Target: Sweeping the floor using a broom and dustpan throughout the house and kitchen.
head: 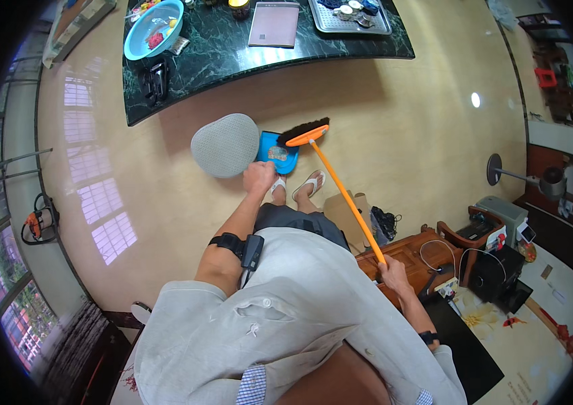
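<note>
My right hand (395, 273) grips the upper end of the orange handle of a broom (339, 185). The broom's dark bristles lie over the edge of a blue dustpan (278, 152), which is near my feet. Just above the dustpan's near end in the picture is my left hand (260, 177), closed in a fist; the dustpan's handle is hidden, and whether the fist holds it cannot be told. A grey stool seat (226, 145) is beside the dustpan, close to my left hand.
Ahead stands a dark green marble-topped table (205, 71) with a light-blue basin (137, 38), a laptop-like flat item (273, 24) and a metal tray (354, 25). A cardboard box (344, 217), a black bag (385, 223) and a wooden bench (402, 248) are at my right.
</note>
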A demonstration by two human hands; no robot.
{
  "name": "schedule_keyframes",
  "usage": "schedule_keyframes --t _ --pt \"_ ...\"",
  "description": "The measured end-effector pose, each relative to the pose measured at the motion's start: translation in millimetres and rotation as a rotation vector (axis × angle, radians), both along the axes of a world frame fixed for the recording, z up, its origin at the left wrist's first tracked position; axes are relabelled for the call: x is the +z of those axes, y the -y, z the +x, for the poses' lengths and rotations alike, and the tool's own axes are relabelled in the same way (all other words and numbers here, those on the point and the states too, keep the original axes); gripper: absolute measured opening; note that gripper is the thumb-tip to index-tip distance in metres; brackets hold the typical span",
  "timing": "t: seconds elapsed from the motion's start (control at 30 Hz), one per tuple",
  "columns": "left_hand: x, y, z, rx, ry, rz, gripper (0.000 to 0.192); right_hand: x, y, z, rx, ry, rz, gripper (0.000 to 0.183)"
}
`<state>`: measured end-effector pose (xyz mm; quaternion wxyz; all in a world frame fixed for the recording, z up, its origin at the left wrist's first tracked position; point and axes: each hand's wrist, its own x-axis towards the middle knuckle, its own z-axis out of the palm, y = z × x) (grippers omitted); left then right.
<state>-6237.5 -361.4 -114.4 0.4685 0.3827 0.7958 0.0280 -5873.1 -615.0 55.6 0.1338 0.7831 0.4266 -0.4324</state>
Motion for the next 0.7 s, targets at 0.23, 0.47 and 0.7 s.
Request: schedule_keyframes --t 0.23,0.47,0.7 --pt "-9.5 -0.1 4.3 -0.002 -0.044 0.041 0.039 -15.2 9.2 14.2 -0.089 -0.067 0.188 0.021" --pt "8.5 16.9 6.5 0.028 0.051 -0.008 0.039 -61.5 -15.3 32.1 -0.055 -0.094 0.200 0.024" --pt "4.5 47.9 2.7 -0.041 -0.032 0.065 0.039 -82.6 1.1 43.6 -0.100 -0.110 0.175 0.029"
